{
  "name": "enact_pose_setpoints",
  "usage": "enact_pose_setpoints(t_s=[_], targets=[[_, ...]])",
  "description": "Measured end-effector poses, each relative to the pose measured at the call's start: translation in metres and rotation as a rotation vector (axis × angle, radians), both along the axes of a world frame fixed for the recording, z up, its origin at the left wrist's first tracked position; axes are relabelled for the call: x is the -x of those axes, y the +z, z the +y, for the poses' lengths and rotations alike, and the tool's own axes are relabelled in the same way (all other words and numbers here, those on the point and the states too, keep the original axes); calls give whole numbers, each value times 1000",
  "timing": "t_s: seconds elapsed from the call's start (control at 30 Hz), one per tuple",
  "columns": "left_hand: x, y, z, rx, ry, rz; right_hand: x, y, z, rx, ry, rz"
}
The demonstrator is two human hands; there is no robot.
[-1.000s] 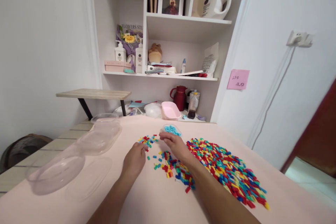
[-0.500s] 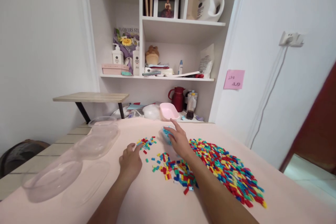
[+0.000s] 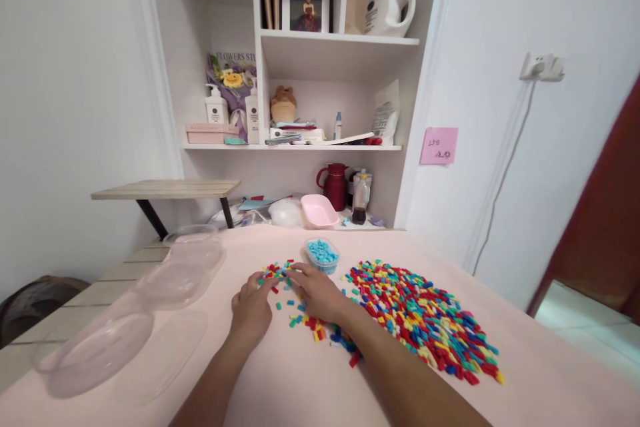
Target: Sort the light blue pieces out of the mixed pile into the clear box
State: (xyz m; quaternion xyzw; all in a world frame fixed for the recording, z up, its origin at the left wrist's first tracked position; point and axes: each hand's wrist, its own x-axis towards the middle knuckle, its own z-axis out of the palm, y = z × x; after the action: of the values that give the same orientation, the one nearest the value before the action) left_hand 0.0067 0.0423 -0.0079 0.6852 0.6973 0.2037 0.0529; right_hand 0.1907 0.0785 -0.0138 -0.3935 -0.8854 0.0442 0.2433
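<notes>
My left hand [image 3: 251, 309] rests at the near left edge of a small pile of coloured plastic bricks [image 3: 274, 271], fingers apart and slightly bent. Reaching into the same pile from the right, my right hand [image 3: 319, 293] has its fingers stretched out; whether a brick touches its fingertips is too small to tell. Just beyond it stands a small clear tub [image 3: 329, 268] holding light blue bricks [image 3: 321, 251]. A large spread of mixed bricks [image 3: 425, 313] lies to the right, partly hidden by my right forearm. Several loose bricks [image 3: 315, 327] lie near my right wrist.
Clear plastic containers [image 3: 185, 273] and a lid [image 3: 165, 360] line the left side of the pink-covered table [image 3: 300, 387]. At the back are a pink basin [image 3: 320, 211], a red jug [image 3: 335, 187] and a bottle [image 3: 361, 199]. A small raised wooden shelf [image 3: 165, 189] stands at left.
My right hand has moved from the tub of light blue bricks down and left to the small pile, uncovering the tub. My left hand stays by the pile. The view has shifted slightly.
</notes>
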Motion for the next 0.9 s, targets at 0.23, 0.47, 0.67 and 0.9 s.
enact_pose_setpoints(t_s=[0.23, 0.47, 0.67, 0.9], targets=[[5, 0, 5, -25, 32, -51, -2, 17, -5, 12, -144, -137], [4, 2, 1, -81, 3, -135, -6, 19, -5, -60, -48, 55], [9, 1, 5, -173, 47, -272, 5, 7, -8, -33, 57, -67], [17, 6, 6, -239, 171, -374, 7, 11, -7, -10, 59, -63]])
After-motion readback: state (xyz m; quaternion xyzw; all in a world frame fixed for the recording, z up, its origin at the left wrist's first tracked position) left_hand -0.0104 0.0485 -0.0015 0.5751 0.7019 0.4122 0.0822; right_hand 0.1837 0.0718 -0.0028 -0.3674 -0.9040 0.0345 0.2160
